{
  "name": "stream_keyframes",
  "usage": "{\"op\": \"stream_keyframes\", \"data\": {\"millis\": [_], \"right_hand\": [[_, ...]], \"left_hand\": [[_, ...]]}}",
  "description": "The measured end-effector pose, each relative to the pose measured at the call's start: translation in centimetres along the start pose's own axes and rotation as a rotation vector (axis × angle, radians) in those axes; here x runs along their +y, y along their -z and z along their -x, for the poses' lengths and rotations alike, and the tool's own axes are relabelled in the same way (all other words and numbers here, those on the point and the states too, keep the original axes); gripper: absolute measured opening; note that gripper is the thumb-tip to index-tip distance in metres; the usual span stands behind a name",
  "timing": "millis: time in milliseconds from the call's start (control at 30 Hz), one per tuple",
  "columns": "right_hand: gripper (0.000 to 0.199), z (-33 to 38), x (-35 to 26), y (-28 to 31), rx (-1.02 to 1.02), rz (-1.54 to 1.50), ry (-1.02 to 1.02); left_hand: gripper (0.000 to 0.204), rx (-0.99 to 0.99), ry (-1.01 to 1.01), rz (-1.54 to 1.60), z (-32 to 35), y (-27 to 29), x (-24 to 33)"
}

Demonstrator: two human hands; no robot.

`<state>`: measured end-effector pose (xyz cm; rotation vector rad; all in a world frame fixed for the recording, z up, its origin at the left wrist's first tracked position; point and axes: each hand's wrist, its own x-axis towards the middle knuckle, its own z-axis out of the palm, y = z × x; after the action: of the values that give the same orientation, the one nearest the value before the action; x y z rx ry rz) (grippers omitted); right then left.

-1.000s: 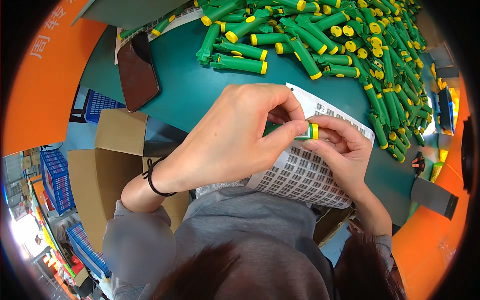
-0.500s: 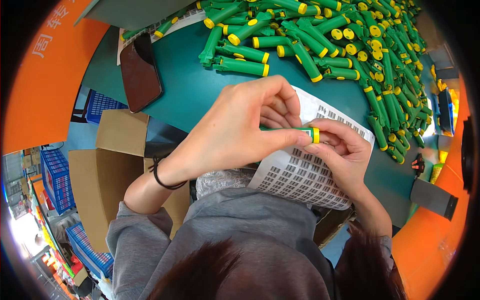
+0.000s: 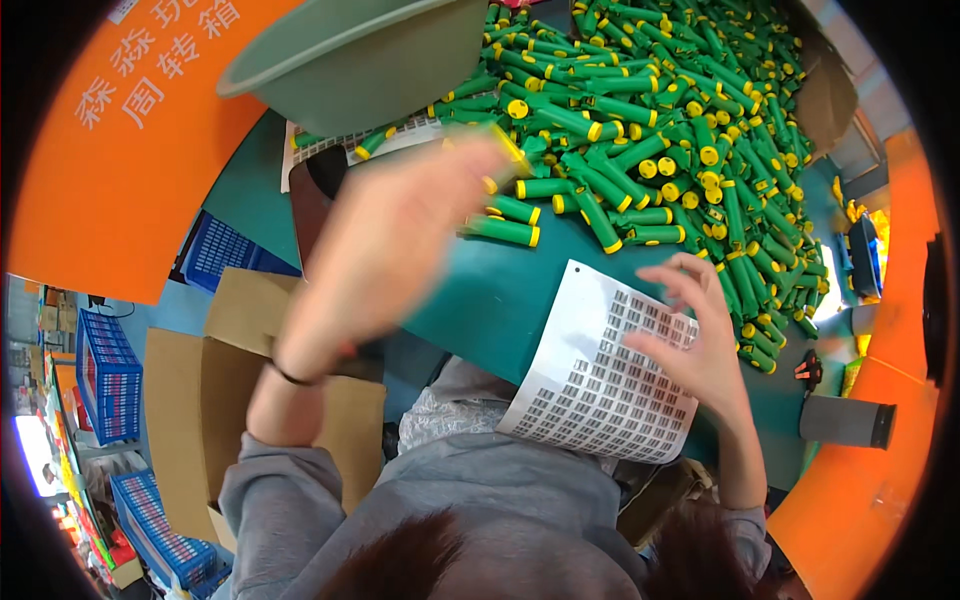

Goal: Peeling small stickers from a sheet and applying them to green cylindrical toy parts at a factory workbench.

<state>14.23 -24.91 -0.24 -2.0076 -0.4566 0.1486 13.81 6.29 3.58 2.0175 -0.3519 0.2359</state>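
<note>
My left hand [image 3: 400,225] is smeared by motion over the table's left part, near the pile of green tubes [image 3: 640,155] with yellow ends. At its fingertips is a green tube with a blurred yellow end [image 3: 511,150], which seems to be in its grip; the fingers themselves are not sharp. Fingers apart and curved, my right hand [image 3: 708,345] hovers above the white sheet of small printed labels [image 3: 570,325], holding nothing visible. That sheet bends down over the table's near edge toward my lap.
A grey-green tub [image 3: 365,65] stands at the far left. Beside my left wrist, a dark phone [image 3: 312,200] is partly hidden. An open cardboard box [image 3: 175,420] sits below on the left, near blue crates [image 3: 110,375]. At right lies a grey cylinder [image 3: 845,421].
My left hand has moved away from my right hand, up and left toward the pile, taking the tube along. My right hand has let go and opened. The view has shifted, showing more of the tub.
</note>
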Motion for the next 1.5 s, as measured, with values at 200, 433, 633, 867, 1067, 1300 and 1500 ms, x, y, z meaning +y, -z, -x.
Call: {"op": "stream_keyframes", "data": {"millis": [200, 433, 633, 867, 1067, 1300, 1500], "right_hand": [[0.071, 0.5, 0.1, 0.4, -0.144, 0.583, -0.023], [0.03, -0.5, 1.3, -0.4, -0.177, 0.152, -0.232], [0.016, -0.4, 1.2, -0.5, -0.281, 0.005, -0.15], [0.014, -0.1, 1.2, -0.9, -0.253, 0.003, -0.078], [0.013, 0.2, 1.6, -1.2, -0.211, -0.012, -0.13], [0.014, 0.0, 0.9, -1.7, -0.162, -0.111, -0.227], [0.014, 0.0, 1.0, -1.8, -0.13, -0.19, -0.27]], "left_hand": [[0.034, 0.654, -0.257, -0.914, -9.5, 12.1, -3.1], [0.023, -0.044, -0.396, -0.287, 0.0, -5.4, 0.4], [0.032, -0.031, -0.376, -0.219, 3.4, -10.9, -2.0], [0.033, -0.023, -0.511, -0.244, 3.3, -10.9, -3.1], [0.032, 0.003, -0.564, -0.255, 3.4, -11.3, -3.3], [0.03, 0.023, -0.581, -0.285, 2.9, -10.7, -2.7], [0.029, 0.066, -0.605, -0.265, 2.8, -11.0, -3.0]]}}
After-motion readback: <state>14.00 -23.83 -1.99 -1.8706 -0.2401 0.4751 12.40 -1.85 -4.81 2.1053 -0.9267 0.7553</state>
